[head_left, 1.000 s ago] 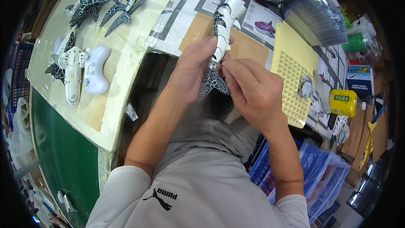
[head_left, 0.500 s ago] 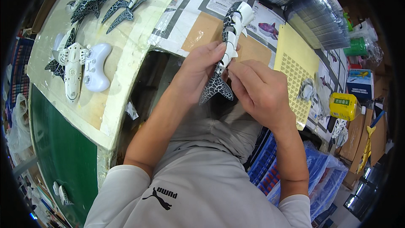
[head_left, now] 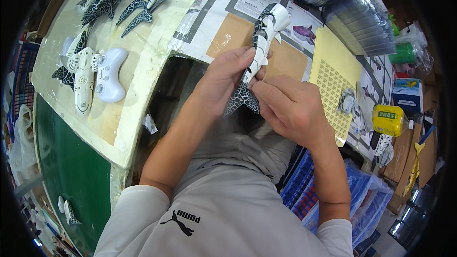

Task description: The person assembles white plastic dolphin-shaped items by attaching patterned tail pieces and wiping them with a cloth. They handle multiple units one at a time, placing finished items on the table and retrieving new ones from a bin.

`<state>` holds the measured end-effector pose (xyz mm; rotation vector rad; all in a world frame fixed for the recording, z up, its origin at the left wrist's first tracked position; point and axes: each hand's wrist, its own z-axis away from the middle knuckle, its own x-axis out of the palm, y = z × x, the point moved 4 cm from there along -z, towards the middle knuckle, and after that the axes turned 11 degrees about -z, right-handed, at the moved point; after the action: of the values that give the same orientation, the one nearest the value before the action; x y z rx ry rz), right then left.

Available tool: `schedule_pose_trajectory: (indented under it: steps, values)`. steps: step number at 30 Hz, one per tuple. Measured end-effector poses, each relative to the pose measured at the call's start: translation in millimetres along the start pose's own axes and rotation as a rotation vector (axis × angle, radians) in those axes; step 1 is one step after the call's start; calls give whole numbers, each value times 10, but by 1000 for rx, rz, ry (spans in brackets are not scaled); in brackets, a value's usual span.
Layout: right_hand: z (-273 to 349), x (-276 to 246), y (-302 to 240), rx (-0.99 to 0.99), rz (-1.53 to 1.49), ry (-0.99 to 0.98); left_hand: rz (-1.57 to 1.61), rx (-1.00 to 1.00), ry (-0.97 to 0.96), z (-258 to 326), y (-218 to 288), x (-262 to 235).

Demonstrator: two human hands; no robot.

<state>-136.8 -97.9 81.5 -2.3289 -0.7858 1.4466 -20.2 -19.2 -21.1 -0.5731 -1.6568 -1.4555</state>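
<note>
A jointed toy fish tail [head_left: 259,43], white and black with a crackle-patterned dark fin, slants between my two hands above my lap. My left hand [head_left: 223,74] is closed around its middle segments, thumb on top. My right hand [head_left: 295,109] has its fingertips pinched at the joint just above the fin, on its right side. Whether a small part sits between those fingertips is hidden. The toy's wide white open end points away from me, over the table edge.
On the left table lie a white game-style controller [head_left: 110,76], a white toy body [head_left: 83,85] and several patterned tails [head_left: 138,16]. A yellow sticker sheet [head_left: 335,90], clear plastic trays [head_left: 359,21] and a yellow bottle [head_left: 388,119] are at right. A green surface [head_left: 71,162] lies at lower left.
My right fingertips have shifted slightly left and down against the joint. The toy's far end has moved a little to the right; my left hand keeps its hold.
</note>
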Motion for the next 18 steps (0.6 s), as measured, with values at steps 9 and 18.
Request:
schedule_pose_trajectory:
  steps: [9,18]
  values:
    - [6,35,3,0,24,45,-138,-19,93,3,4,22]
    - [32,102,-20,-29,82,79,-63,-38,118,11,-5,10]
